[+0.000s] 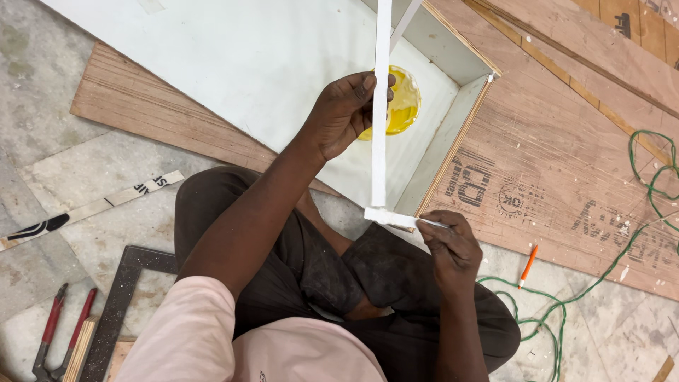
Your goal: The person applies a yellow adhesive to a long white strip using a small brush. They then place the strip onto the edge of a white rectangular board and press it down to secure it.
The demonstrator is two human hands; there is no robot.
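- White edging strip point(380, 127) runs nearly straight up the view, from just above the person's knees to the top edge, crossing over the yellow dish.
- Left hand point(344, 113) is closed on the strip about midway, thumb and fingertips pinching it from the side.
- Right hand point(450, 244) is closed narrowly on a short white strip piece point(391, 217) that lies crosswise, touching the lower end of the long strip; fingertips grip its right end.
- Yellow dish point(402, 107) sits inside the white box, partly hidden behind the left hand and the strip; what it holds cannot be made out.
- White box point(453, 138), open-topped with plywood edges showing, lies on the floor in front of the person; the strip's lower end hangs near its closest corner.
- A large plywood sheet point(566, 177) lies to the right of the box, flat on the floor.
- An orange pencil point(527, 266) lies on the floor just below the sheet, near the right hand.
- A green cord point(566, 311) loops across the floor to the right, running up over the sheet.
- Red-handled pliers point(60, 332) lie at the lower left, beside a dark metal square point(120, 297).
- Another loose strip point(92, 207), white with dark markings, lies on the stone floor point(42, 106) at the left, well apart from both hands.
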